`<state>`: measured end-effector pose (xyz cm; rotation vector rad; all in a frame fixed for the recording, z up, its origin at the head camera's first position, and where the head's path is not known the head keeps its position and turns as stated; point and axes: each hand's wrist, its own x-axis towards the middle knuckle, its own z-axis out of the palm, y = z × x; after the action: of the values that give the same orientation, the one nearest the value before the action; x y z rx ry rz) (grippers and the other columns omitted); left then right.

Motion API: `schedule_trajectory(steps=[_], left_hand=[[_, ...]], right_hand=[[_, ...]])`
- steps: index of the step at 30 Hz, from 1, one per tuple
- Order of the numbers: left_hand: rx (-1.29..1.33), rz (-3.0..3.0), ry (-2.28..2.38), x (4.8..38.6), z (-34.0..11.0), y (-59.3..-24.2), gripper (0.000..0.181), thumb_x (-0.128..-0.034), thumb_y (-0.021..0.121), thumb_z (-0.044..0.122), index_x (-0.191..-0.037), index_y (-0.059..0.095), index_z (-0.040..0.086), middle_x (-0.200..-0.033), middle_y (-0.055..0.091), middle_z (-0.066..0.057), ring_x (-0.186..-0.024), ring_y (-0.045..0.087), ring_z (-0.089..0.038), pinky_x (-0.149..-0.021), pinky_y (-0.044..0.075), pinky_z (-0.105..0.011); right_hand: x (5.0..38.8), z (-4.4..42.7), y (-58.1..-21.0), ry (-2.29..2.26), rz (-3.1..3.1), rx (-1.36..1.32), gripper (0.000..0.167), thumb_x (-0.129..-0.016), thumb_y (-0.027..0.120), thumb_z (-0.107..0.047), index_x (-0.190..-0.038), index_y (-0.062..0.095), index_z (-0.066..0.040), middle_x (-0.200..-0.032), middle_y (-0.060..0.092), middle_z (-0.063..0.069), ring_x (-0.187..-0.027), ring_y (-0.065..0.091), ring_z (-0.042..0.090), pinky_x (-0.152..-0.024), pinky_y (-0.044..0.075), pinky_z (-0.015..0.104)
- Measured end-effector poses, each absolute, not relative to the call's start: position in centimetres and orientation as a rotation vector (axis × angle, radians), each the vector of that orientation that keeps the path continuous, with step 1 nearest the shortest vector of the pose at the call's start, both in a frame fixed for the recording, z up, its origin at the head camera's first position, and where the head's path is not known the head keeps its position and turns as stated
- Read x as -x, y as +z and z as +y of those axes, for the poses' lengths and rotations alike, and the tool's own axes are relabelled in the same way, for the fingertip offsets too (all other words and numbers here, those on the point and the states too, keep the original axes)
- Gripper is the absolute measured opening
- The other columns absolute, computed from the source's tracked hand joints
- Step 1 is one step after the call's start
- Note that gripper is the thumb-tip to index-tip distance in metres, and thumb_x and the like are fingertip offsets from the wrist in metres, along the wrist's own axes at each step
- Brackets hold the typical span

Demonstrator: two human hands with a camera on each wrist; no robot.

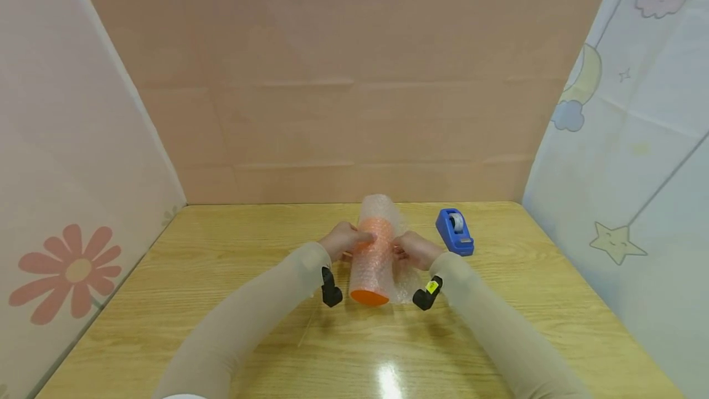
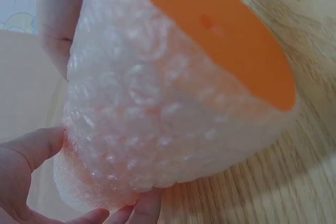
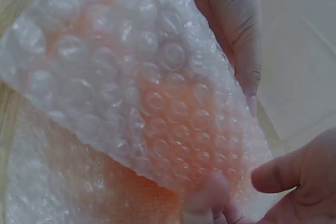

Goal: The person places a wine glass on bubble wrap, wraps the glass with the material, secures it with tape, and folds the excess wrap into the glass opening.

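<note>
An orange cylinder [image 2: 231,35] lies wrapped in clear bubble wrap [image 1: 376,263], its flat orange end showing towards me. My left hand [image 1: 341,241] grips the roll from the left side, with its thumb on the near surface and fingertips under it in the left wrist view. On the other side, my right hand [image 1: 416,250] pinches the bubble wrap between thumb and fingers. A loose flap of the wrap stands off the roll on the right, filling much of the right wrist view. Parts of the fingers are hidden behind the wrap.
A blue tape dispenser [image 1: 455,231] with a roll of tape stands right of the wrapped cylinder. The wooden table [image 1: 232,245] meets a pinkish cloth backdrop [image 1: 354,109] at its far edge. Patterned cloth walls rise on both sides.
</note>
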<state>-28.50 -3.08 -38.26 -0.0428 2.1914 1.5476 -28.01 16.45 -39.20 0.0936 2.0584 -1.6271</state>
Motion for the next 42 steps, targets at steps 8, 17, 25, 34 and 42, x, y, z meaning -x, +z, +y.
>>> schedule_trajectory(steps=[8, 17, 25, 34, 42], left_hand=[[0.040, 2.215, 1.512, 28.6, -3.2, -38.2, 0.051, -0.0862, 0.070, 0.035, -0.117, 0.051, 0.000, -0.111, 0.058, -0.013, -0.095, 0.061, -0.028, -0.080, 0.056, -0.040], [0.040, 2.187, 1.541, 28.5, -3.2, -38.4, 0.049, -0.0858, 0.072, 0.033, -0.115, 0.053, -0.002, -0.110, 0.060, -0.013, -0.093, 0.063, -0.027, -0.080, 0.056, -0.041], [0.034, 2.197, 1.518, 28.5, -3.3, -38.5, 0.045, -0.0855, 0.072, 0.035, -0.110, 0.055, 0.001, -0.108, 0.060, -0.011, -0.093, 0.062, -0.026, -0.079, 0.056, -0.039], [0.039, 2.203, 1.527, 28.6, -3.4, -38.4, 0.043, -0.0851, 0.072, 0.035, -0.107, 0.058, 0.001, -0.106, 0.060, -0.010, -0.090, 0.062, -0.024, -0.076, 0.057, -0.038], [0.048, 2.204, 1.520, 28.5, -3.5, -38.3, 0.042, -0.0851, 0.072, 0.035, -0.107, 0.057, 0.002, -0.107, 0.058, -0.010, -0.091, 0.060, -0.024, -0.075, 0.056, -0.036]], right_hand=[[27.6, 16.5, -38.2, -1.682, 1.856, -0.102, 0.069, -0.100, 0.044, -0.043, -0.143, 0.023, 0.007, -0.127, 0.032, 0.023, -0.107, 0.049, 0.033, -0.087, 0.056, 0.042], [27.4, 16.6, -39.3, -1.584, 1.948, 0.144, 0.027, -0.092, 0.063, -0.006, -0.112, 0.056, 0.010, -0.098, 0.065, 0.011, -0.088, 0.067, 0.022, -0.086, 0.056, 0.042], [27.2, 16.5, -39.5, -1.582, 1.964, 0.136, 0.035, -0.093, 0.059, 0.001, -0.124, 0.047, 0.014, -0.112, 0.062, 0.020, -0.091, 0.068, 0.023, -0.087, 0.054, 0.042], [27.4, 17.0, -39.7, -1.630, 1.895, 0.124, 0.038, -0.096, 0.050, 0.003, -0.131, 0.037, 0.011, -0.124, 0.049, 0.024, -0.096, 0.065, 0.024, -0.091, 0.053, 0.042], [27.3, 16.9, -40.0, -1.718, 1.839, 0.009, 0.043, -0.100, 0.049, -0.008, -0.136, 0.029, 0.004, -0.111, 0.053, 0.017, -0.091, 0.063, 0.023, -0.085, 0.056, 0.039]])
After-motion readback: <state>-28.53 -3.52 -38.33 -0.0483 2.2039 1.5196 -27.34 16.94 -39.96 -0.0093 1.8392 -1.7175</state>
